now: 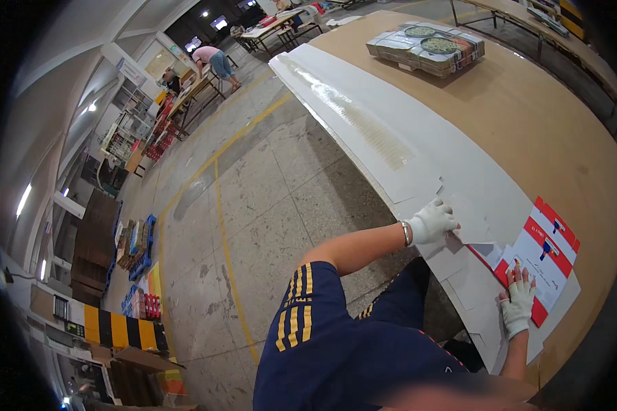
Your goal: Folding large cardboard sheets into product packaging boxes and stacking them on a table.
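A flat red-and-white printed carton piece (528, 257) lies near the right end of the white-covered table. My right hand (518, 301), in a white glove with bare fingertips, rests on its near part with fingers spread. My left hand (432, 222), gloved the same way and with a metal band at the wrist, is over the white sheet (452, 198) to the left of the carton piece. Its fingers look apart and bent downward, with nothing visible in them. Between the hands, a greyish flap (483, 248) shows beside the carton's red edge.
A stack of flat printed cartons (428, 48) sits at the table's far end. Clear tape (349, 116) covers part of the white sheet. On the left are the concrete floor (253, 205), pallets with stacked goods (136, 243) and a person bending over a table (212, 61).
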The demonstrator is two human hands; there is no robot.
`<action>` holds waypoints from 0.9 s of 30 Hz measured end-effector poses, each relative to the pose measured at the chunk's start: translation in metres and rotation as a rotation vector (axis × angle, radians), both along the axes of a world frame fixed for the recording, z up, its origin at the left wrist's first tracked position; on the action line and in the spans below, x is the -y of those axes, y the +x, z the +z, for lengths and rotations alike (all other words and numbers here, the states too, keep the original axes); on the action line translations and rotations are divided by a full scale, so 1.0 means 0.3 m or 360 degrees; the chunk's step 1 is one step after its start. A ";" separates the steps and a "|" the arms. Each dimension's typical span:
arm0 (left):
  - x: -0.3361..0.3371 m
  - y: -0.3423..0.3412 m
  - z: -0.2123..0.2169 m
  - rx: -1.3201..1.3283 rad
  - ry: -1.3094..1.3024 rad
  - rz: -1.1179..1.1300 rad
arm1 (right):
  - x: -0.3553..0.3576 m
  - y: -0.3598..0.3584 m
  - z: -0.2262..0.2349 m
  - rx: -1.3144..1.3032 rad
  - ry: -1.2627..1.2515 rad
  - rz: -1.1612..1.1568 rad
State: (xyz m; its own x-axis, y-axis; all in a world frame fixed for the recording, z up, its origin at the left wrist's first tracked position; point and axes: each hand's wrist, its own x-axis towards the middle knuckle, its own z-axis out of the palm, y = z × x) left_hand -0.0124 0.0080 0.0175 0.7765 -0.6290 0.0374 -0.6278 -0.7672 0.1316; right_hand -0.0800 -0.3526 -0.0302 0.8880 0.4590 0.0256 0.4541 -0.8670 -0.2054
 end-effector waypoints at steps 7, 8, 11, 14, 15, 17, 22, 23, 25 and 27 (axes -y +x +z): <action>0.074 0.008 -0.083 0.0244 -0.0794 0.0985 | -0.054 0.008 0.087 -0.0074 0.0083 -0.0056; 0.092 0.002 -0.105 0.0278 -0.0971 0.1091 | -0.059 0.012 0.109 -0.0115 0.0077 -0.0053; 0.183 0.012 -0.133 -0.0253 -0.2429 0.1410 | -0.036 0.017 0.081 -0.0056 0.0067 -0.0100; 0.227 0.019 -0.156 -0.0560 -0.2771 0.0985 | -0.031 0.005 0.083 -0.0029 0.0151 -0.0065; 0.226 0.018 -0.152 -0.1035 -0.2514 0.1159 | -0.024 -0.004 0.087 -0.0041 0.0153 -0.0058; 0.227 0.051 -0.146 -0.1120 -0.2120 0.1139 | -0.010 -0.010 0.082 -0.0047 0.0152 -0.0046; 0.272 0.068 -0.200 -0.0481 -0.1801 0.1025 | -0.006 -0.010 0.074 0.0028 0.0113 0.0026; 0.289 0.070 -0.211 -0.0258 -0.2092 0.0843 | 0.000 -0.003 0.060 0.0116 0.0029 0.0080; 0.309 0.069 -0.212 -0.0048 -0.2374 0.0633 | 0.007 0.014 0.054 0.0145 0.0021 0.0059; 0.299 0.070 -0.197 -0.0370 -0.2294 0.0397 | 0.013 0.029 0.043 0.0174 0.0021 0.0044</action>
